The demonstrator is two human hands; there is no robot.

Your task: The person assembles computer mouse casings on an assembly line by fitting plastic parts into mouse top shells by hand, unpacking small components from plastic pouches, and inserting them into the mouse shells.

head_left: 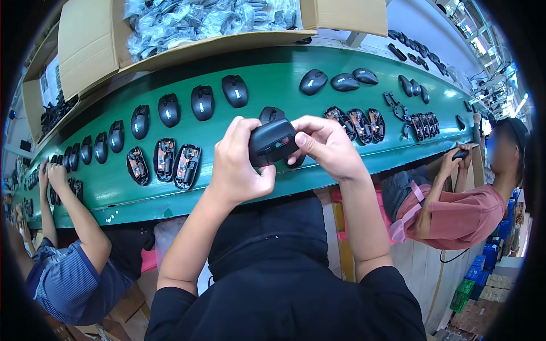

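We see both hands raised over the near edge of the green counter (267, 68), sharing one black computer mouse (273, 142). The left hand (242, 162) wraps the mouse's left side, its grip clenched on the shell with the thumb running along the lower edge. The right hand (327, 145) grasps the other end, thumb pressed on the top near the front. The mouse sits between the two palms, held clear of the counter; its underside is turned away from us, and most of its sides are covered by fingers.

Just behind the held mouse another dark mouse (271, 113) peeks out, mostly hidden by it, so we cannot tell whether it is whole. On the counter to the left lie three open mouse bases (165, 162) with their circuit boards showing, and beyond them a row of closed black mice (202, 102) curving off toward the picture's edge, where they blur. To the right sit three more open bases (355, 122).

A cardboard box (91, 45) of bagged parts is cut off at the top. A person in a pink shirt (460, 213) works at the right, a person in a blue shirt (65, 278) at the left, both partly outside the frame.
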